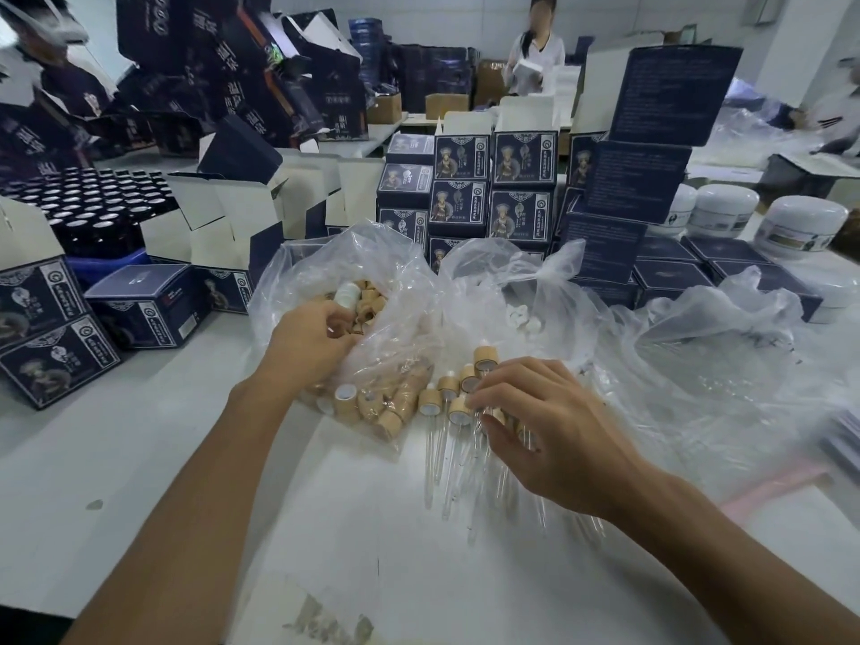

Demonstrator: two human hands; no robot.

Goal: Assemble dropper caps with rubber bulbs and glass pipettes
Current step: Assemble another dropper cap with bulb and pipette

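here, left hand [312, 339] in the bag of caps [367, 318], right hand [535, 412] over the finished droppers [458, 414].

reaching up and left into the clear bag, left hand with fingers curled among loose bamboo caps, a white bulb [348, 291] just above the knuckles; cannot tell whether pinching it. right hand resting on the surface [419, 574] to the right, fingers bent over the dropper pile, fingertips touching a cap; grip unclear. finished droppers lying flat between the two hands, nearer the right, long axes running near to far, caps pointing away toward the bags, glass pipettes [437, 458] pointing back toward the body. loose white bulbs [523, 318] in the second bag, beyond the right hand.
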